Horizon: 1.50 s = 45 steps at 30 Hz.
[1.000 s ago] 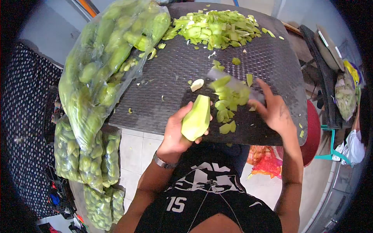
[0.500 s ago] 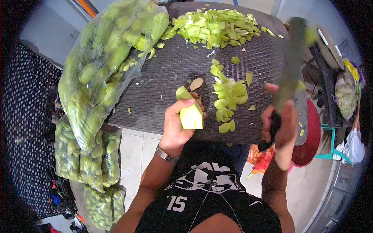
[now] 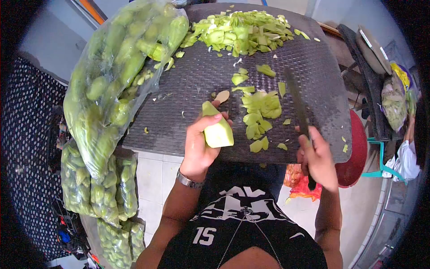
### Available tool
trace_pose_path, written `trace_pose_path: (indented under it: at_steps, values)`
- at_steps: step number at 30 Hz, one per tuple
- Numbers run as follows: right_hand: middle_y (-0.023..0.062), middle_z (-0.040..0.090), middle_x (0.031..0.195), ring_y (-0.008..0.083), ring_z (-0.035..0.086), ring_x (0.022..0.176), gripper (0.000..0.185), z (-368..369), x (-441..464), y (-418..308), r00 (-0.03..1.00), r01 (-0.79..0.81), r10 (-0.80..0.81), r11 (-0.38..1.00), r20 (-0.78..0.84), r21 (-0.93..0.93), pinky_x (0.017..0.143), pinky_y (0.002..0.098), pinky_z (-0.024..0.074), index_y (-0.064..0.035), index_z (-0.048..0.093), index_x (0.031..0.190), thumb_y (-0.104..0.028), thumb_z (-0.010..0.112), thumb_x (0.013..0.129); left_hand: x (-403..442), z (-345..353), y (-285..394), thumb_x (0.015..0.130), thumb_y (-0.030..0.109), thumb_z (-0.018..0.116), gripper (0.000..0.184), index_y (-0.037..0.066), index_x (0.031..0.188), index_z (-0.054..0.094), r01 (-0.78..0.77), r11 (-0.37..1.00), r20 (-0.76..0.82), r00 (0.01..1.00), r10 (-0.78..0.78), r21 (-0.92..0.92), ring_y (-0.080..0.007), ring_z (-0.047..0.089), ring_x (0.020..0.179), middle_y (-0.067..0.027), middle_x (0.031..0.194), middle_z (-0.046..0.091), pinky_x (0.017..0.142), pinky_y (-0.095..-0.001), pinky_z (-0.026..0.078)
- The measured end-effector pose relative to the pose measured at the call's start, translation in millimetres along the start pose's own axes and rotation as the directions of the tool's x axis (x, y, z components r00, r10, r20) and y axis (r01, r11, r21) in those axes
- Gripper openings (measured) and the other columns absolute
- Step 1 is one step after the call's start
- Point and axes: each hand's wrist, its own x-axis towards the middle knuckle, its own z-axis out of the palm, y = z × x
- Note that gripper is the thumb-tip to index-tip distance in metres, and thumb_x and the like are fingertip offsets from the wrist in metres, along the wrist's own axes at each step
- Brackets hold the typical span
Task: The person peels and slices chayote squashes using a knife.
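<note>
Peeled fruit (image 3: 218, 133): pale green, faceted by flat cuts, held over the near edge of the table; contact with the tabletop cannot be told. Left hand (image 3: 196, 141) grips it, thumb across the upper part, fingertips round the far side. Right hand (image 3: 319, 157) is closed round the handle of a long knife (image 3: 296, 98), blade pointing away from the body, well apart from the fruit.

Risks (judged): bare flesh is probably slick, so a loose grip could let the fruit twist or drop off the edge. Thumb lies on the exposed face; a stroke running too far could nick it.

Surface: dark woven-pattern table (image 3: 170, 127). Loose peelings (image 3: 262, 107) lie between the hands; a larger heap of peelings (image 3: 244, 36) sits at the far side. Large clear bag (image 3: 107, 85) of green fruit leans over the left side.

Room: smaller filled bags (image 3: 104, 193) below at left, pale tiled floor (image 3: 150, 177), dotted dark cloth (image 3: 31, 157) at far left; orange-red net bag (image 3: 306, 186) and teal stool (image 3: 380, 168) at right.
</note>
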Motion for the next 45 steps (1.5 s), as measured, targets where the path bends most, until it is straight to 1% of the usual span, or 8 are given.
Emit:
trace_pose_path:
  at_steps: [2, 3, 6, 7, 13, 25, 32, 45]
  values:
    - [0.0184, 0.065, 0.07, 0.0381, 0.068, 0.06, 0.033, 6, 0, 14, 0.945, 0.263, -0.325, 0.819, -0.035, -0.51, 0.057, 0.0459, 0.0535, -0.0067, 0.052, 0.13, -0.023, 0.061, 0.103, 0, 1, 0, 0.089, 0.023, 0.068, 0.053, -0.001, 0.135, 0.054, 0.034, 0.999, 0.001, 0.999, -0.034, 0.009, -0.0258, 0.065, 0.087, -0.0136, 0.104, 0.065, 0.079, -0.0398, 0.055]
    - [0.0224, 0.067, 0.081, 0.0467, 0.067, 0.074, 0.036, 6, -1, 17, 0.983, 0.159, -0.181, 0.817, 0.015, -0.554, 0.069, 0.0539, 0.0546, -0.0077, 0.055, 0.129, -0.02, 0.066, 0.097, -1, -1, 2, 0.09, 0.021, 0.068, 0.05, 0.001, 0.134, 0.055, 0.055, 0.998, 0.037, 0.998, -0.053, -0.033, -0.0265, 0.066, 0.087, -0.0129, 0.103, 0.065, 0.079, -0.0393, 0.055]
    - [0.0201, 0.068, 0.085, 0.0438, 0.069, 0.076, 0.034, 3, -1, 29, 0.912, 0.401, -0.34, 0.622, 0.23, -0.672, 0.067, 0.0544, 0.0542, -0.0099, 0.058, 0.124, -0.02, 0.067, 0.094, -5, -9, 15, 0.091, 0.02, 0.068, 0.045, 0.003, 0.131, 0.057, 0.054, 0.993, 0.095, 0.994, -0.044, -0.105, -0.0278, 0.068, 0.084, -0.0116, 0.1, 0.067, 0.078, -0.0383, 0.056]
    - [0.0155, 0.066, 0.09, 0.0397, 0.07, 0.078, 0.025, 0, -6, 16, 0.924, 0.382, -0.234, 0.559, 0.302, -0.736, 0.066, 0.0527, 0.0548, -0.0121, 0.062, 0.115, -0.019, 0.067, 0.092, -4, -13, 17, 0.091, 0.021, 0.068, 0.046, 0.003, 0.131, 0.057, 0.016, 0.996, 0.079, 0.997, -0.009, -0.093, -0.0278, 0.068, 0.084, -0.0116, 0.1, 0.067, 0.077, -0.0382, 0.056]
    - [0.0085, 0.061, 0.091, 0.0316, 0.071, 0.078, 0.013, -16, -4, 20, 0.839, 0.543, -0.251, 0.429, 0.483, -0.721, 0.065, 0.0481, 0.0554, -0.0155, 0.066, 0.103, -0.016, 0.066, 0.09, -9, -16, 31, 0.088, 0.028, 0.068, 0.057, -0.002, 0.135, 0.055, -0.142, 0.989, -0.067, 0.987, 0.144, 0.035, -0.0261, 0.064, 0.082, -0.015, 0.105, 0.064, 0.072, -0.037, 0.051]
    - [0.0132, 0.053, 0.093, 0.0371, 0.067, 0.074, 0.014, -54, 52, 49, 0.829, 0.511, -0.461, 0.396, 0.316, -0.763, 0.064, 0.0492, 0.0541, -0.0112, 0.058, 0.091, -0.022, 0.068, 0.09, -12, -17, 29, 0.085, 0.02, 0.067, 0.058, -0.001, 0.137, 0.054, -0.123, 0.991, -0.051, 0.991, 0.12, -0.058, -0.0255, 0.065, 0.09, -0.0131, 0.104, 0.064, 0.078, -0.0382, 0.055]
    - [0.0129, 0.056, 0.093, 0.0364, 0.066, 0.076, 0.009, -55, 115, 42, 0.656, 0.689, -0.631, 0.277, 0.414, -0.67, 0.064, 0.0485, 0.0545, -0.0109, 0.062, 0.089, -0.017, 0.069, 0.087, -14, -7, 21, 0.084, 0.027, 0.066, 0.069, -0.005, 0.142, 0.048, -0.018, 0.996, 0.069, 0.997, 0.023, -0.084, -0.0244, 0.059, 0.091, -0.0138, 0.106, 0.06, 0.079, -0.0356, 0.052]
    - [0.0146, 0.057, 0.102, 0.0375, 0.068, 0.081, 0.015, -13, 236, 19, 0.673, 0.517, -0.697, 0.206, 0.246, -0.831, 0.07, 0.0518, 0.0564, -0.0133, 0.061, 0.106, -0.025, 0.062, 0.096, -15, -2, 16, 0.096, 0.034, 0.062, 0.059, -0.006, 0.138, 0.053, 0.001, 0.999, 0.024, 1.0, 0.0, -0.033, -0.0242, 0.065, 0.088, -0.014, 0.106, 0.066, 0.08, -0.0367, 0.055]
